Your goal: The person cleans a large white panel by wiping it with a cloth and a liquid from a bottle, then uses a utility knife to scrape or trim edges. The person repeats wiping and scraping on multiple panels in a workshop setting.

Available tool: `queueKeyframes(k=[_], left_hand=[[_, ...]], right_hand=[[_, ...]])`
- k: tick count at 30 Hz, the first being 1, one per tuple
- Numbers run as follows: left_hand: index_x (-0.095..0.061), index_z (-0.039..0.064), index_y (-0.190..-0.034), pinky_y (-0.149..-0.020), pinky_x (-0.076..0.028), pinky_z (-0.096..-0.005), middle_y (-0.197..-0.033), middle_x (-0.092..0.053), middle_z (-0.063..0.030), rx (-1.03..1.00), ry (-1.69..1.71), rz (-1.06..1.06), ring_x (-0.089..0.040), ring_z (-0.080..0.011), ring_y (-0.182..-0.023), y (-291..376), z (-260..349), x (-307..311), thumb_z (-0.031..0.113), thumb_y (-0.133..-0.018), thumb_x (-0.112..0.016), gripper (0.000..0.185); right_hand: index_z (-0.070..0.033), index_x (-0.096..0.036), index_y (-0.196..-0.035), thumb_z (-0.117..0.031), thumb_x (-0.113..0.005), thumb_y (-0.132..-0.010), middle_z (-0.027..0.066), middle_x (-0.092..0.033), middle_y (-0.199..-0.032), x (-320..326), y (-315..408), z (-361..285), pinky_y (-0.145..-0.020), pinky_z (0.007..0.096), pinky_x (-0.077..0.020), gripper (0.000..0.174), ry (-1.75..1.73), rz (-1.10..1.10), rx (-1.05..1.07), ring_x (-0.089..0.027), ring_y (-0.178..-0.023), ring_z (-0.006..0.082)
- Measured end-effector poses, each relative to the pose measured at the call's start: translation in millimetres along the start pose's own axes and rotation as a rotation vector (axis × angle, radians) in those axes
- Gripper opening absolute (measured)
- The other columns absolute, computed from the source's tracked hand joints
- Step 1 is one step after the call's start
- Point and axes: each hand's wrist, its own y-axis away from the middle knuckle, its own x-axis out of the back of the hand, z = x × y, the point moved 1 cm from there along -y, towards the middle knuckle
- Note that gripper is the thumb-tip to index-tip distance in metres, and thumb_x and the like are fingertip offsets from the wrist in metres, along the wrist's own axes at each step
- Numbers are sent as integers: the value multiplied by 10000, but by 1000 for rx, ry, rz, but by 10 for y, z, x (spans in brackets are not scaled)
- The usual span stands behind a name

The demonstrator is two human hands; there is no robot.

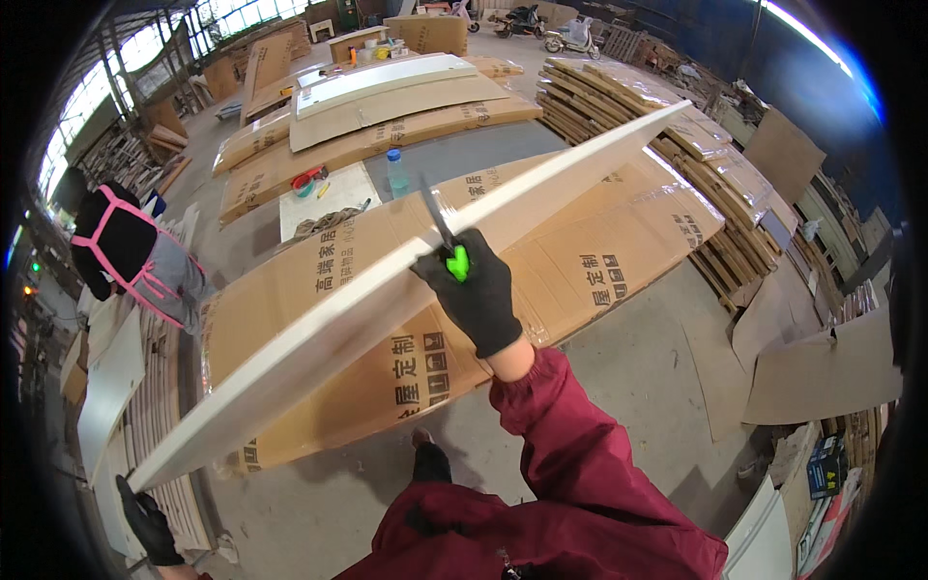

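Note:
A long white panel (pixel 312 330) stands on its narrow edge, slanting across a flat cardboard package (pixel 551 254). My right hand (pixel 475 293), in a black glove, is closed around a hand tool with a bright green and black handle (pixel 458 263). Its dark, narrow blade crosses the panel's upper edge; blur hides whether it is a file or a knife. At the panel's near left end is my left hand (pixel 148 525), also gloved in black, with its fingers against the corner. The grip's underside is hidden.
Beyond the package are a water bottle (pixel 397 174) and a red tape roll (pixel 309 177). Wrapped boards (pixel 645 87) are stacked at right, more packages (pixel 377 138) behind. A person in a pink-strapped apron (pixel 130 239) stands at left, beside leaning panels (pixel 109 391).

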Motion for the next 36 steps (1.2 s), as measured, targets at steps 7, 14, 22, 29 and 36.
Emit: queueKeyframes(k=[7, 14, 22, 29, 36], left_hand=[[-373, 55, -1368, -896, -360, -274, -1255, -487, -46, 604, 423, 55, -476, -161, -1070, -688, -638, -824, 379, -934, -455, 548], [-488, 66, -1228, -700, -417, -302, -834, -537, -40, 833, 914, 96, -468, -170, -753, -327, -1408, -2517, 560, -900, -424, 597], [-464, 162, -623, -402, -271, -315, -505, -405, 17, 1154, 494, 9, -326, -142, -407, 92, -1706, -3142, 635, -883, -355, 550], [-352, 207, -542, -351, -192, -303, -441, -298, 33, 1388, 510, 170, -275, -149, -353, 279, -1622, -3109, 571, -885, -414, 504], [-462, 146, -643, -345, -199, -305, -466, -317, 27, 1514, 288, 4, -296, -142, -340, 365, -2040, -2942, 667, -852, -380, 567]], right_hand=[[-146, -587, -1083, -323, -776, -662, 134, -542, -1118, -508, -1076, 126, -642, 367, -507, 494, 272, 104, 436, -625, -738, 293], [-121, -578, -959, -452, -606, -800, 135, -586, -966, -1296, -2031, 528, -735, 410, -485, 368, 512, -445, 239, -607, -848, 327], [-92, -587, -1034, -516, -526, -816, 178, -627, -1007, -2607, -2721, 1256, -807, 431, -473, 481, 708, -850, 109, -598, -935, 354], [-80, -601, -1015, -511, -512, -818, 158, -631, -1006, -3372, -2662, 2006, -819, 420, -464, 482, 750, -1104, 17, -593, -952, 339], [-79, -625, -1032, -493, -532, -808, 156, -635, -1017, -3767, -2349, 2518, -831, 403, -467, 479, 815, -1204, -54, -593, -971, 335]])
